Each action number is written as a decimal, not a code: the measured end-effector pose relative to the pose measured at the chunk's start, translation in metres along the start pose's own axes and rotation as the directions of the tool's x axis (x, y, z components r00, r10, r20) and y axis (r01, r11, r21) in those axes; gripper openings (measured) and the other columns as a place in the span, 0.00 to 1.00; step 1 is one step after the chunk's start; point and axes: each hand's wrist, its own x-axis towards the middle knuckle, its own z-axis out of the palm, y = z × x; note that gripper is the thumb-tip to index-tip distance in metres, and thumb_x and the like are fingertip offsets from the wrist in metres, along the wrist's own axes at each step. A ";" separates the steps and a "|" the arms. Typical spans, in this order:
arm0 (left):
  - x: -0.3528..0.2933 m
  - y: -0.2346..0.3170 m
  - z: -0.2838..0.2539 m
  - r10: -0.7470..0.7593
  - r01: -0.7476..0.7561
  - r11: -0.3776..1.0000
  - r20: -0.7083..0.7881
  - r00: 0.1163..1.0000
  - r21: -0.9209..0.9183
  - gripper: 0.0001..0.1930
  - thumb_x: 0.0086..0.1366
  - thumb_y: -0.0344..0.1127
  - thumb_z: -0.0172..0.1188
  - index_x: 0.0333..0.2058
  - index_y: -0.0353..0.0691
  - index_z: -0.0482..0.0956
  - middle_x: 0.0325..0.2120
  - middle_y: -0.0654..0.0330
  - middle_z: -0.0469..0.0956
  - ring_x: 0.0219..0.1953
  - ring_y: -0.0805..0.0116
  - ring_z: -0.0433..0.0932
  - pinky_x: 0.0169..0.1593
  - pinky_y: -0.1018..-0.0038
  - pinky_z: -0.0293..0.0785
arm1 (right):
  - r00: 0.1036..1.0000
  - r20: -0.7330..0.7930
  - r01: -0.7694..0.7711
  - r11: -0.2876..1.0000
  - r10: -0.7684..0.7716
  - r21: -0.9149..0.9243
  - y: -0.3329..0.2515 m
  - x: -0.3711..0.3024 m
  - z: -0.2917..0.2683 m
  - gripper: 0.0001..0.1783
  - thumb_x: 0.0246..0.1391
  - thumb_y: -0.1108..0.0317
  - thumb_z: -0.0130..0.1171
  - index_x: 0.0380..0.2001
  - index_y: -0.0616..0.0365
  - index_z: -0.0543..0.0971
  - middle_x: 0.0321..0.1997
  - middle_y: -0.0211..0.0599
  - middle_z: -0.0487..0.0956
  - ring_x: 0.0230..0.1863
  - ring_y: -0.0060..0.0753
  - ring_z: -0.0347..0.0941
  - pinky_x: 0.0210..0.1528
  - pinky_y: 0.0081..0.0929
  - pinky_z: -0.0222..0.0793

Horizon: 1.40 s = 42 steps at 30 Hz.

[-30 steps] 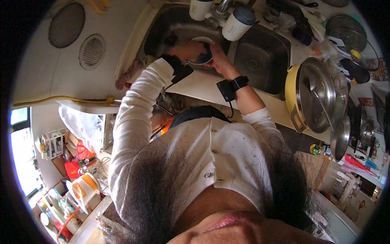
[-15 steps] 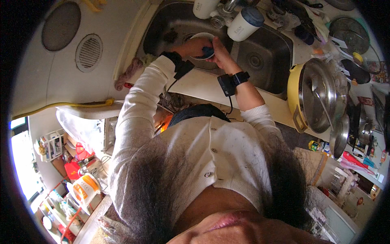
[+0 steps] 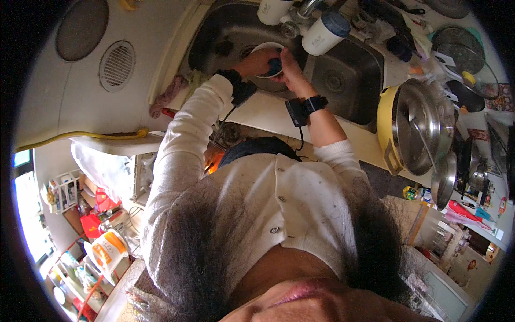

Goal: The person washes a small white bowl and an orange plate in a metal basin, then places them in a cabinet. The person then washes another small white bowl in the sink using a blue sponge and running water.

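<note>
Over the left sink basin [image 3: 206,40], both of my hands meet at a round white bowl [image 3: 270,44]. My right hand [image 3: 292,71] grips the bowl at its right side, thumb up along the rim. My left hand [image 3: 254,63] reaches into the bowl from the left, fingers closed against a small dark blue thing [image 3: 275,67]. Whether that is a sponge or a cloth I cannot make out. The left fingertips are partly hidden by the bowl and the blue thing. Each wrist wears a black strap with a small box.
Behind the bowl stand a white cup [image 3: 273,11], the tap [image 3: 310,7] and another white cup with a blue lid [image 3: 325,35]. To the right lies the second basin [image 3: 343,80]. A yellow pot [image 3: 387,121] with a ladle [image 3: 424,139] sits on the right counter among pan lids.
Hands and bowl stay almost in place over the basin, with small shifts of the left fingers. The whole view has moved slightly.
</note>
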 end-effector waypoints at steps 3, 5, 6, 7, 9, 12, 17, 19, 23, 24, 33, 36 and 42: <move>-0.001 0.001 -0.006 -0.005 -0.009 0.999 0.274 0.962 0.051 0.18 0.50 0.25 0.54 0.42 0.40 0.76 0.42 0.48 0.75 0.43 0.52 0.75 0.47 0.61 0.69 | 0.999 -0.006 -0.044 0.990 0.043 -0.131 -0.007 -0.002 0.000 0.34 0.56 0.34 0.36 0.55 0.46 0.61 0.48 0.34 0.68 0.37 0.32 0.72 0.29 0.29 0.72; -0.002 0.010 -0.011 -0.051 -0.005 0.985 0.317 0.947 0.173 0.18 0.50 0.25 0.54 0.43 0.41 0.76 0.41 0.49 0.75 0.43 0.54 0.75 0.46 0.62 0.70 | 0.999 -0.032 0.001 0.987 -0.006 -0.162 -0.006 -0.004 0.005 0.36 0.56 0.34 0.36 0.58 0.47 0.58 0.51 0.36 0.68 0.37 0.31 0.72 0.29 0.28 0.72; -0.004 0.016 -0.014 -0.079 0.019 0.974 0.260 0.962 0.225 0.19 0.50 0.24 0.54 0.43 0.42 0.76 0.41 0.50 0.75 0.42 0.56 0.75 0.45 0.62 0.71 | 0.998 -0.054 -0.023 0.982 0.013 -0.190 -0.005 -0.004 0.006 0.37 0.56 0.34 0.36 0.60 0.48 0.57 0.53 0.38 0.67 0.38 0.30 0.72 0.28 0.28 0.72; -0.007 0.022 -0.017 -0.104 0.046 0.961 0.200 0.974 0.273 0.20 0.49 0.24 0.54 0.44 0.42 0.76 0.40 0.51 0.76 0.41 0.57 0.75 0.45 0.63 0.71 | 0.995 -0.085 0.037 0.973 -0.058 -0.230 -0.004 -0.004 0.006 0.35 0.58 0.36 0.35 0.59 0.49 0.58 0.53 0.39 0.68 0.38 0.31 0.72 0.28 0.27 0.71; -0.014 0.033 -0.025 -0.143 0.103 0.926 0.086 0.986 0.362 0.21 0.49 0.23 0.54 0.44 0.43 0.76 0.39 0.52 0.76 0.40 0.60 0.76 0.44 0.65 0.72 | 0.990 -0.082 0.085 0.941 -0.118 -0.327 -0.004 -0.005 0.001 0.32 0.61 0.41 0.33 0.59 0.53 0.58 0.53 0.42 0.68 0.38 0.34 0.71 0.27 0.25 0.70; -0.021 0.034 -0.046 -0.383 0.371 0.909 0.026 0.924 0.191 0.20 0.51 0.23 0.55 0.45 0.44 0.75 0.37 0.56 0.77 0.37 0.64 0.76 0.40 0.68 0.75 | 0.975 -0.114 0.131 0.907 -0.191 -0.400 -0.011 -0.006 -0.013 0.39 0.57 0.37 0.37 0.64 0.49 0.52 0.60 0.42 0.63 0.38 0.28 0.73 0.28 0.25 0.73; -0.043 0.022 -0.066 -0.402 0.269 0.814 -0.165 0.901 -0.514 0.20 0.54 0.24 0.56 0.47 0.42 0.72 0.38 0.61 0.77 0.33 0.68 0.77 0.36 0.74 0.76 | 0.972 -0.164 0.110 0.945 -0.166 -0.308 -0.016 -0.015 -0.023 0.38 0.58 0.38 0.35 0.63 0.52 0.53 0.58 0.43 0.65 0.41 0.31 0.71 0.27 0.25 0.72; -0.048 0.022 -0.065 -0.503 0.283 0.675 -0.144 0.852 -0.682 0.21 0.54 0.25 0.57 0.49 0.40 0.71 0.38 0.61 0.77 0.33 0.67 0.78 0.36 0.76 0.76 | 0.971 -0.163 0.120 0.948 -0.174 -0.296 -0.015 -0.016 -0.023 0.38 0.59 0.38 0.35 0.63 0.52 0.55 0.58 0.42 0.65 0.43 0.33 0.70 0.28 0.26 0.72; -0.044 0.027 -0.050 -0.587 0.277 0.537 -0.118 0.801 -0.797 0.22 0.55 0.29 0.60 0.50 0.38 0.70 0.39 0.58 0.77 0.36 0.65 0.78 0.39 0.72 0.76 | 0.973 -0.162 0.120 0.957 -0.166 -0.263 -0.008 -0.013 -0.024 0.37 0.59 0.39 0.35 0.62 0.53 0.56 0.58 0.42 0.65 0.46 0.34 0.70 0.28 0.25 0.72; -0.040 0.028 -0.043 -0.545 0.312 0.674 -0.166 0.822 -0.670 0.23 0.55 0.31 0.61 0.50 0.39 0.70 0.39 0.57 0.77 0.37 0.64 0.78 0.41 0.70 0.76 | 0.974 -0.169 0.106 0.964 -0.150 -0.243 -0.006 -0.010 -0.024 0.36 0.59 0.39 0.35 0.62 0.54 0.57 0.57 0.42 0.66 0.46 0.34 0.70 0.28 0.25 0.72; -0.010 0.027 0.012 -0.334 0.278 0.935 -0.275 0.902 -0.222 0.24 0.49 0.37 0.62 0.48 0.41 0.72 0.39 0.50 0.77 0.40 0.51 0.77 0.44 0.63 0.73 | 0.990 -0.059 0.115 0.970 -0.130 -0.214 -0.002 -0.016 -0.005 0.33 0.57 0.36 0.35 0.56 0.47 0.61 0.44 0.34 0.71 0.37 0.25 0.71 0.22 0.20 0.71; -0.010 0.033 0.004 -0.217 0.184 0.931 -0.070 0.974 -0.315 0.27 0.52 0.37 0.60 0.52 0.43 0.68 0.46 0.51 0.74 0.46 0.53 0.74 0.48 0.63 0.71 | 0.987 -0.122 0.078 0.981 -0.100 -0.176 -0.012 -0.018 -0.006 0.35 0.60 0.39 0.35 0.58 0.56 0.62 0.56 0.46 0.67 0.54 0.42 0.65 0.53 0.39 0.62; 0.000 0.045 -0.009 -0.143 0.062 0.975 0.387 0.911 0.214 0.30 0.50 0.34 0.61 0.54 0.38 0.66 0.51 0.49 0.70 0.51 0.52 0.70 0.53 0.62 0.67 | 0.920 -0.052 0.263 0.708 -0.389 -0.655 -0.019 -0.013 -0.002 0.32 0.60 0.42 0.39 0.56 0.54 0.65 0.54 0.52 0.70 0.52 0.58 0.66 0.51 0.45 0.63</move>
